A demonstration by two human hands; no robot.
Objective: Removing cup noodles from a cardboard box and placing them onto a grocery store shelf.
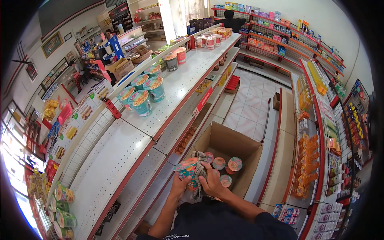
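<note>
My left hand (pixel 180 185) holds a teal instant noodle cup (pixel 186 169) over an open cardboard box (pixel 236 142) on the floor. My right hand (pixel 211 181) presses a checked cloth (pixel 199 172) against the side of that cup. Several more cups with orange lids (pixel 227 167) lie in the box beneath. On the white top shelf (pixel 120 156) to my left stand several matching teal cups (pixel 141 94).
Red-edged white shelving runs along my left, with more cups (pixel 208 40) farther down and green cups (pixel 64 208) at the near end. A shelf of orange bottles (pixel 306 164) lines the right. The tiled aisle (pixel 252 104) leads to a person in black (pixel 232 20).
</note>
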